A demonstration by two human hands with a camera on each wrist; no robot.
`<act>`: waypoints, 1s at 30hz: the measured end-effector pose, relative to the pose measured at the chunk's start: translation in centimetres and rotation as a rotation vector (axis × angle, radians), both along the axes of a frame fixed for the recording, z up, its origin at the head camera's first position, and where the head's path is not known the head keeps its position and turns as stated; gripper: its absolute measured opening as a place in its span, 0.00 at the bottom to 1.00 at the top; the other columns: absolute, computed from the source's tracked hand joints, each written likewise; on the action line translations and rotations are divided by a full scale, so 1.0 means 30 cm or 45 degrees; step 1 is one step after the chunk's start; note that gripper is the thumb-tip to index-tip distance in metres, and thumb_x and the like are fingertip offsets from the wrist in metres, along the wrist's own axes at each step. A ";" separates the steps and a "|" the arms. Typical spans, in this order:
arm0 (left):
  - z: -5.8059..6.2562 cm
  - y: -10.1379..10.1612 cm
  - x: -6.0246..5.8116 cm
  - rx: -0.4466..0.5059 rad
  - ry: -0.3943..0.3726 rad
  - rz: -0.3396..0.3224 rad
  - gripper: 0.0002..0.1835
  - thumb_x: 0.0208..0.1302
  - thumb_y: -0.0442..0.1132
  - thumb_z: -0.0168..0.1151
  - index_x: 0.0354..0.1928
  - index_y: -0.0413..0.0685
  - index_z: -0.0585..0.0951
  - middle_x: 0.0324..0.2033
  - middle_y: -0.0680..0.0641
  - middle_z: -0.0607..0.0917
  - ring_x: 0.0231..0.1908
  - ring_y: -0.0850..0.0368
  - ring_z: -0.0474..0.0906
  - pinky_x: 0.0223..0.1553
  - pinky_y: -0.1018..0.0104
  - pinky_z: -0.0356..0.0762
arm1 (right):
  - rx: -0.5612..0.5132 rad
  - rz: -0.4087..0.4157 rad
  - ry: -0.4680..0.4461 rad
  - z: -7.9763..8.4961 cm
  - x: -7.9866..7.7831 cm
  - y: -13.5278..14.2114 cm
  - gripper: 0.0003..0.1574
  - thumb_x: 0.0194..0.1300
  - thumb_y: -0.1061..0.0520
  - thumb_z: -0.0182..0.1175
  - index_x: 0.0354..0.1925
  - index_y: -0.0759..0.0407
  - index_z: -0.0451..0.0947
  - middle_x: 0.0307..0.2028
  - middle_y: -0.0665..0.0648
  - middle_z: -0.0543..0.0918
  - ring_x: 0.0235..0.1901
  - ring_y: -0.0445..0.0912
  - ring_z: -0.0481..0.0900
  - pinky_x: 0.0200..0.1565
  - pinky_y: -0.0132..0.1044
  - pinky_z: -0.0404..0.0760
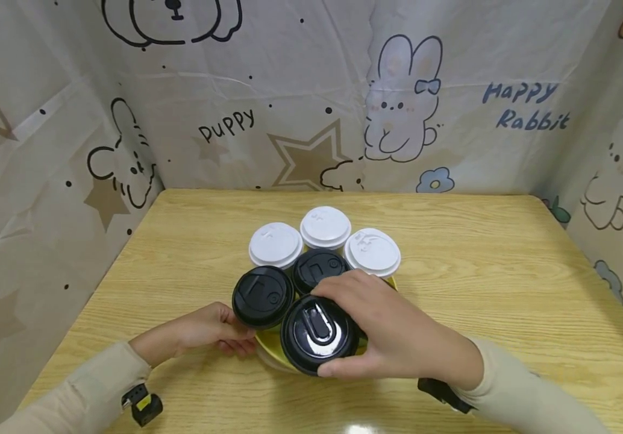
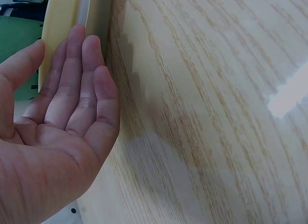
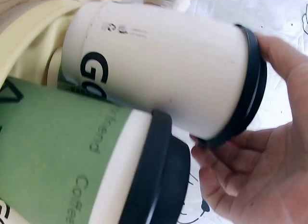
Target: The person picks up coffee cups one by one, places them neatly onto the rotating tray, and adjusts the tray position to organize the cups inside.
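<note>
My right hand [image 1: 382, 325] grips a white paper cup by its glossy black lid [image 1: 319, 334], thumb on the near side and fingers round the far side. In the right wrist view, the white paper cup [image 3: 163, 65] has dark lettering, and its base is close to the yellow tray. Beside it stands a green paper cup [image 3: 62, 147] with a black lid. My left hand [image 1: 208, 331] is at the left rim of the yellow tray [image 1: 273, 349]; in the left wrist view its nearly straight fingers [image 2: 72, 84] lie against the tray's outer side, thumb apart.
Two more black lids [image 1: 262, 295] top cups grouped on the tray. Behind them are three cups with white lids [image 1: 325, 226]. The wood-grain table [image 1: 479, 259] reaches back to a printed cloth wall [image 1: 290, 90], with similar cloth on both sides.
</note>
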State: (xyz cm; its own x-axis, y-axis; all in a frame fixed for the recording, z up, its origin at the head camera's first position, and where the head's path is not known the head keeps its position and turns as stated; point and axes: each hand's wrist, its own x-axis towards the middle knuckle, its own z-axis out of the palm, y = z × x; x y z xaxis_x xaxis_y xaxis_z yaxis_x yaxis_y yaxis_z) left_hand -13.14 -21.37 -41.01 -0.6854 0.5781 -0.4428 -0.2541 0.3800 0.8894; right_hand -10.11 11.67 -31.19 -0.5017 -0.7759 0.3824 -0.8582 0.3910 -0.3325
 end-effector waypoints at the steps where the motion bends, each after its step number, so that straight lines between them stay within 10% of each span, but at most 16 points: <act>1: -0.003 -0.002 -0.001 0.009 0.000 -0.006 0.15 0.65 0.38 0.60 0.43 0.30 0.82 0.37 0.40 0.87 0.36 0.52 0.85 0.34 0.67 0.79 | 0.003 -0.018 0.015 -0.002 0.001 -0.008 0.49 0.52 0.27 0.64 0.61 0.53 0.67 0.58 0.46 0.73 0.55 0.42 0.68 0.57 0.42 0.71; 30: -0.009 -0.005 -0.004 0.031 0.012 -0.026 0.15 0.65 0.39 0.61 0.43 0.31 0.82 0.37 0.41 0.87 0.35 0.54 0.85 0.34 0.67 0.79 | 0.147 -0.275 0.213 -0.094 0.018 -0.065 0.50 0.49 0.23 0.61 0.56 0.58 0.73 0.52 0.54 0.74 0.53 0.48 0.68 0.47 0.44 0.70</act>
